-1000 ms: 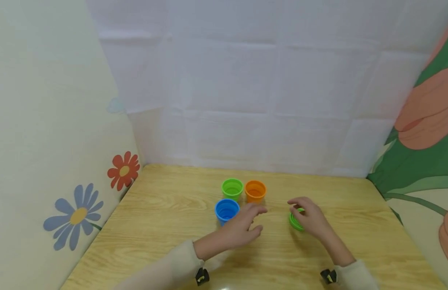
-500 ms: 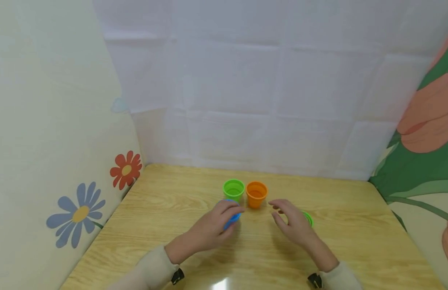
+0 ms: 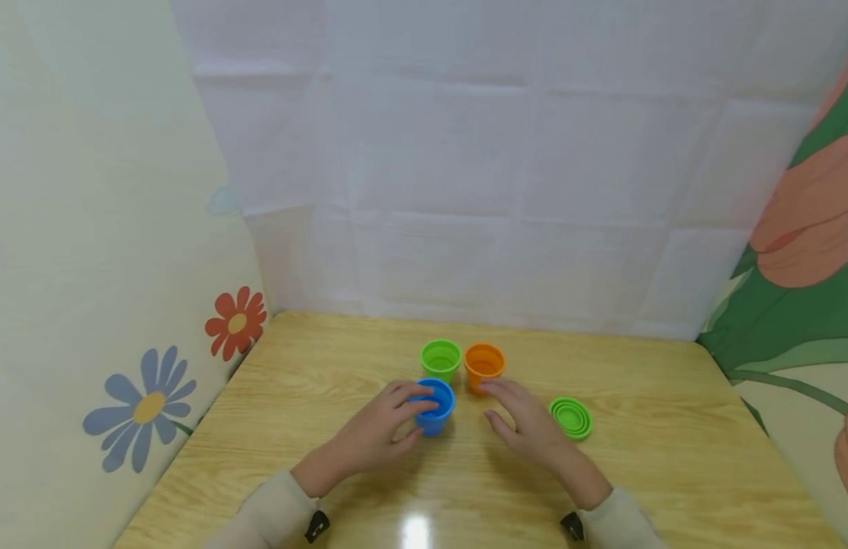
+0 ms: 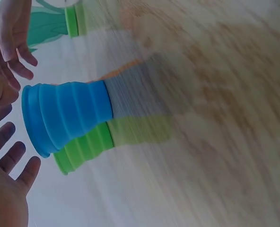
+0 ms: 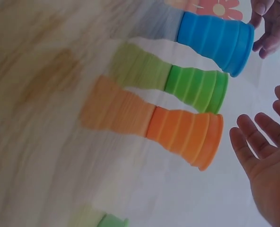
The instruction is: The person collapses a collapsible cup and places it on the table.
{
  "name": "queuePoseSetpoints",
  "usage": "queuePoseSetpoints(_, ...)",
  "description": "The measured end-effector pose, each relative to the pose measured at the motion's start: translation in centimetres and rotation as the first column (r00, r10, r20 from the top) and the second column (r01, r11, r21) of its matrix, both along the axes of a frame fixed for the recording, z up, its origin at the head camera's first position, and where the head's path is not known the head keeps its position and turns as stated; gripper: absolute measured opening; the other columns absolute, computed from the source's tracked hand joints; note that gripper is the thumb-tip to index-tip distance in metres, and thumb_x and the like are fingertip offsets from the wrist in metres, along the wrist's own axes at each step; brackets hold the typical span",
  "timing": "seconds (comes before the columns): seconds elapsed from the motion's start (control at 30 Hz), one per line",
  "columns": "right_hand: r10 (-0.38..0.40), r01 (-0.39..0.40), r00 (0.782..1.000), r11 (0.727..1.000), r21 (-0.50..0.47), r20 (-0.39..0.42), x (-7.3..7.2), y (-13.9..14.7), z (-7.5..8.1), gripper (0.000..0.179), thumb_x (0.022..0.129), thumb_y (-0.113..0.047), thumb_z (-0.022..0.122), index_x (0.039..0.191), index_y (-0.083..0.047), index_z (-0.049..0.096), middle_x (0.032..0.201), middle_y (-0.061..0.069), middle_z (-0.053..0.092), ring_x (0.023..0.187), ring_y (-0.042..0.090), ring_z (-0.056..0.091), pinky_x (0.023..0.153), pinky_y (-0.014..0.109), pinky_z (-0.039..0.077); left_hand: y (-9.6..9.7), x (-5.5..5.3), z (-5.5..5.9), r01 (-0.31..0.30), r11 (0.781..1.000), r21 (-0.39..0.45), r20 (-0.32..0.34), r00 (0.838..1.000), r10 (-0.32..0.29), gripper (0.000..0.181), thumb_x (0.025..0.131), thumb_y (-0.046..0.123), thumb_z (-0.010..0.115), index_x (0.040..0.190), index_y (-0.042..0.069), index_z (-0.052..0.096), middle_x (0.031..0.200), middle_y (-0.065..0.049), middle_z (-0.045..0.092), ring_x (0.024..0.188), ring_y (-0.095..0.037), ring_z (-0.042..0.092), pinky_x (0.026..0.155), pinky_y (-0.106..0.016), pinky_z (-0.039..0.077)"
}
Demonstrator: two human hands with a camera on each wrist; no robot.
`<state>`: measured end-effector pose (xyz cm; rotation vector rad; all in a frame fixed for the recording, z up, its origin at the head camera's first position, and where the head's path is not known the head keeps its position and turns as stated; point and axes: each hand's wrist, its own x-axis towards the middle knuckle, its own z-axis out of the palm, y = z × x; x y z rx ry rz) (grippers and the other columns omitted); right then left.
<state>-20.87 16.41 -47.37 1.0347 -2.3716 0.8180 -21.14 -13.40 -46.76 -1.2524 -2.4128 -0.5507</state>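
Note:
My left hand [image 3: 372,431] hovers at the left side of an upright blue collapsible cup [image 3: 436,412], its fingers loosely spread and overlapping the rim in the head view. In the left wrist view those fingers [image 4: 11,158] show just above the rim of the blue cup [image 4: 69,113], holding nothing. On the other side, my right hand [image 3: 534,431] is held over the table with fingertips near the front of an orange collapsible cup [image 3: 484,364]. The right wrist view shows this hand [image 5: 272,175] relaxed and apart from the orange cup [image 5: 185,135]. Behind the blue cup stands a green collapsible cup [image 3: 441,358].
A second green collapsible cup [image 3: 571,418], folded flat into rings, lies on the wooden table [image 3: 671,427] to the right of my right hand. White cloth [image 3: 465,191] hangs behind the table, with flower-printed cloth at both sides.
My right hand has moved left from over the folded green cup to near the orange cup, uncovering the folded one. My left hand has moved left, from the blue cup's right to its left side.

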Motion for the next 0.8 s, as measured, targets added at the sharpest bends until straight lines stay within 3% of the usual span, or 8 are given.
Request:
queuePoseSetpoints(0.37,0.061,-0.059,0.996,0.998,0.035,-0.057,-0.7,-1.7,-0.5,0.045,0.09,-0.007,0.072,0.133,-0.006,0.061,0.136,0.014,0.06,0.125,0.029,0.058,0.102,0.046,0.052,-0.9,-0.3,-0.3,-0.008,1.0,0.008,0.033,0.999,0.007,0.053,0.082,0.008,0.083,0.131,0.011,0.064,0.137,-0.008,0.059,0.125,-0.026,0.053,0.103,-0.046,0.051)
queuePoseSetpoints(0.63,0.098,-0.094,0.993,0.994,0.063,-0.064,-0.9,-2.7,-0.6,0.043,0.09,-0.009,0.073,0.132,-0.005,0.062,0.138,0.015,0.059,0.128,0.03,0.056,0.105,0.047,0.05,-1.2,-0.5,-0.7,0.0,1.0,0.003,0.004,1.0,0.0,0.057,0.08,0.007,0.085,0.133,0.011,0.064,0.139,-0.009,0.06,0.125,-0.029,0.054,0.102,-0.048,0.051)
queuePoseSetpoints(0.8,0.108,-0.101,0.993,0.987,0.127,-0.047,-1.0,-3.2,-0.7,0.045,0.091,-0.011,0.075,0.133,-0.008,0.062,0.143,0.015,0.057,0.131,0.03,0.054,0.107,0.047,0.049,-1.3,-0.6,-1.0,-0.007,0.999,-0.043,-0.029,1.0,0.006,0.057,0.081,0.011,0.085,0.133,0.01,0.063,0.141,-0.01,0.058,0.125,-0.031,0.053,0.102,-0.049,0.051)
